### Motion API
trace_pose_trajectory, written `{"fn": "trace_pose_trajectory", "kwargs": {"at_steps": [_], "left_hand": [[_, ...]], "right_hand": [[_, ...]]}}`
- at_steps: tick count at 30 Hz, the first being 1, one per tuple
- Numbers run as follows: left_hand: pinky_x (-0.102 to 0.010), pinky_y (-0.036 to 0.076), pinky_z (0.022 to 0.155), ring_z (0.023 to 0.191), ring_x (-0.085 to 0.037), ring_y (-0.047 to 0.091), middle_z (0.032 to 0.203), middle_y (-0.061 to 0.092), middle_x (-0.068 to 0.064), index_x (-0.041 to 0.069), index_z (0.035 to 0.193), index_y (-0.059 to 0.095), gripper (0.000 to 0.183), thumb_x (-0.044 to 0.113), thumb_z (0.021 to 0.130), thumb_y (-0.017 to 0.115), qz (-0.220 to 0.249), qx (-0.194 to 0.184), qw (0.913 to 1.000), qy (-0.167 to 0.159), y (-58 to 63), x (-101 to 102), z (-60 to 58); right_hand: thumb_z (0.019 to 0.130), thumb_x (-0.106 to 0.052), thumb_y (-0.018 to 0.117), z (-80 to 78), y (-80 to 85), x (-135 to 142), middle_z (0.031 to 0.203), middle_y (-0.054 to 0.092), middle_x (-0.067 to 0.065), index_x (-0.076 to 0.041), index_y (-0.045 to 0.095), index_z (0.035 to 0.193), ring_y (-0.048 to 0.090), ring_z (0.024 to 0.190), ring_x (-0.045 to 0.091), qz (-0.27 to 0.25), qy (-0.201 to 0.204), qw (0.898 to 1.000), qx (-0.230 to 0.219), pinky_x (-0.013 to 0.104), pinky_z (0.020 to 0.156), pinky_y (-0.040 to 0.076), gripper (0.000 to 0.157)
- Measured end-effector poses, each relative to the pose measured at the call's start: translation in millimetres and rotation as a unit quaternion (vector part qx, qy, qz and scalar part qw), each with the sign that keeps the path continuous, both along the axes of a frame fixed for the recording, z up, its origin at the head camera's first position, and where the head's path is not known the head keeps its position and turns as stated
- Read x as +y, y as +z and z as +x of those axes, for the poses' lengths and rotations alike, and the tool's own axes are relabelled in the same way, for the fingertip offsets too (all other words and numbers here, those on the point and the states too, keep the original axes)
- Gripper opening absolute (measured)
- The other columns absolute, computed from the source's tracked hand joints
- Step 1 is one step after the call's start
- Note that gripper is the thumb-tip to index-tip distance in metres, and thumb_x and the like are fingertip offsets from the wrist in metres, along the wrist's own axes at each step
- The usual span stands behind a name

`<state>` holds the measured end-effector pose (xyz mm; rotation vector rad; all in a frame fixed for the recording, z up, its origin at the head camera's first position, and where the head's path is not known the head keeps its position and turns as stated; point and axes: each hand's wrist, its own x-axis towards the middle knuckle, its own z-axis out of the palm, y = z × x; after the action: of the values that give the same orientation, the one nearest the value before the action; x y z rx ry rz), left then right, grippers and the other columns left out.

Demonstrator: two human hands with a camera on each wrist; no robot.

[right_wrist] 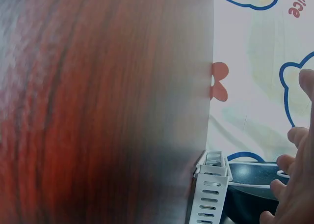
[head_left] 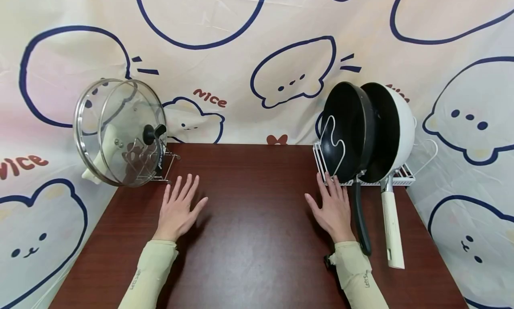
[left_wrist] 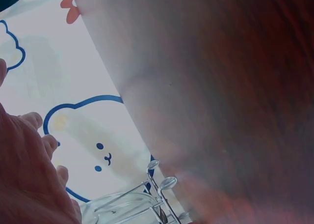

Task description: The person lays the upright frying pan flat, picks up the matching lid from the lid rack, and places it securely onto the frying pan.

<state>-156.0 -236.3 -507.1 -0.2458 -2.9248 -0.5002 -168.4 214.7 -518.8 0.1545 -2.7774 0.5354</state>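
My left hand [head_left: 176, 213] is held with fingers spread and holds nothing, just in front of a wire rack [head_left: 170, 166] at the table's left. Two glass lids [head_left: 132, 113] with metal rims stand upright in that rack, a black knob [head_left: 154, 133] showing. On the right, my right hand [head_left: 332, 208] has its fingers extended and is also bare. It is nearest to a white rack [head_left: 319, 159], left of the black handle [head_left: 361, 220] of a black frying pan [head_left: 341, 121]. Behind that pan stands a white pan [head_left: 403, 126] with a cream handle [head_left: 392, 228].
A dark red-brown wooden table [head_left: 249, 237] lies between the two racks. Behind and beside it hangs a pale cloth [head_left: 241, 86] printed with blue-outlined cartoon bears. Both pan handles project toward the table's front. A white wire divider [head_left: 339, 150] rises before the black pan.
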Motion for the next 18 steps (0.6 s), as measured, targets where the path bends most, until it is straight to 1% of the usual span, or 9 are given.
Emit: {"fn": "trace_pose_trajectory", "kwargs": {"at_steps": [3, 10, 12, 15, 18], "left_hand": [[-0.057, -0.002, 0.128, 0.162, -0.033, 0.005, 0.174, 0.017, -0.008, 0.024, 0.167, 0.019, 0.077, 0.061, 0.104, 0.045, -0.003, -0.001, 1.0000, 0.000, 1.2, 0, -0.3], [-0.057, 0.000, 0.128, 0.162, -0.032, 0.006, 0.173, 0.018, -0.007, 0.024, 0.166, 0.020, 0.077, 0.053, 0.103, 0.053, -0.007, 0.008, 0.9999, -0.009, 6.5, 8, -4.4], [-0.058, 0.001, 0.128, 0.162, -0.031, 0.007, 0.173, 0.019, -0.008, 0.024, 0.167, 0.019, 0.077, 0.054, 0.103, 0.052, -0.009, 0.010, 0.9998, -0.014, 9.0, 11, -6.0], [-0.056, 0.001, 0.129, 0.162, -0.031, 0.009, 0.173, 0.020, -0.007, 0.025, 0.167, 0.020, 0.076, 0.056, 0.104, 0.049, -0.010, 0.016, 0.9995, -0.025, 13.9, 20, -8.8], [-0.055, 0.001, 0.129, 0.162, -0.031, 0.011, 0.173, 0.020, -0.007, 0.024, 0.167, 0.020, 0.075, 0.057, 0.105, 0.047, -0.007, 0.023, 0.9988, -0.042, 19.9, 31, -12.0]], "right_hand": [[0.100, -0.056, 0.057, 1.8, 1.9, -1, 0.171, 0.026, 0.014, -0.020, 0.028, 0.165, 0.018, 0.159, 0.039, -0.001, 0.001, 1.000, -0.004, 0.062, 0.126, 0.014, 0.079], [0.101, -0.056, 0.056, 10.8, 6.5, -11, 0.171, 0.026, 0.013, -0.022, 0.028, 0.165, 0.018, 0.159, 0.039, -0.007, 0.009, 1.000, -0.011, 0.061, 0.127, 0.014, 0.078], [0.101, -0.056, 0.056, 14.2, 8.5, -15, 0.171, 0.025, 0.012, -0.023, 0.027, 0.165, 0.018, 0.159, 0.039, -0.006, 0.014, 1.000, -0.011, 0.061, 0.127, 0.014, 0.078], [0.100, -0.056, 0.057, 20.6, 14.5, -22, 0.171, 0.025, 0.010, -0.025, 0.027, 0.165, 0.017, 0.159, 0.037, -0.008, 0.022, 1.000, -0.009, 0.060, 0.127, 0.014, 0.078], [0.100, -0.057, 0.057, 28.4, 24.2, -28, 0.172, 0.025, 0.008, -0.027, 0.026, 0.165, 0.017, 0.160, 0.035, -0.009, 0.029, 1.000, -0.004, 0.060, 0.127, 0.015, 0.079]]}}
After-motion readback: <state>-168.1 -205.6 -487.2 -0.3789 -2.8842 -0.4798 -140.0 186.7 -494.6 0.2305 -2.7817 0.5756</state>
